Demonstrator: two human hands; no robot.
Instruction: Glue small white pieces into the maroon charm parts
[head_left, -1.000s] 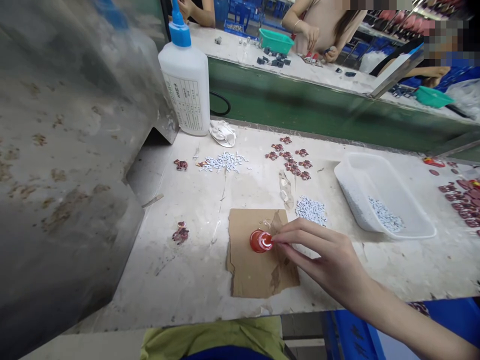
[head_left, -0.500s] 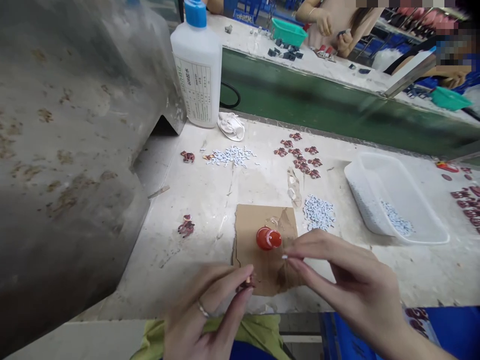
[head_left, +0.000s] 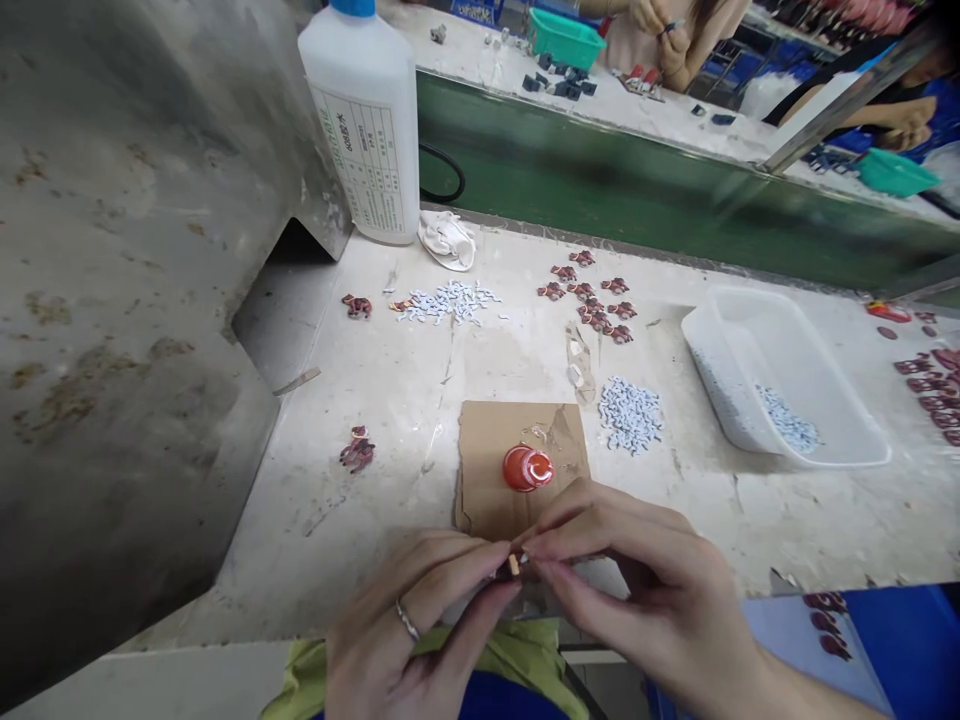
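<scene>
My left hand [head_left: 424, 610], with a ring on one finger, pinches a small brown figurine [head_left: 513, 567] with a yellowish part showing; most of it is hidden by my fingertips. Against it, my right hand [head_left: 645, 570] holds a tiny white piece [head_left: 524, 559] between thumb and fingertips. The fingertips of both hands meet over the near edge of a cardboard piece [head_left: 480, 450]. On that cardboard stands a small red pot [head_left: 521, 468] with a glossy top. Another brown figurine [head_left: 358, 452] lies to the left, and a pile of pale blue-white pieces [head_left: 630, 415] lies to the right.
Several brown figurines [head_left: 592, 312] lie farther back, near scattered pale pieces [head_left: 454, 302]. A large white bottle [head_left: 367, 130] and a crumpled white cloth [head_left: 448, 240] stand behind. At right is a translucent bin [head_left: 847, 440]; a metal housing [head_left: 135, 300] blocks the left. People work across the green partition [head_left: 525, 150].
My right hand has moved left and down, bringing the white piece from beside the red pot to the figurine in my left hand. The view has shifted slightly.
</scene>
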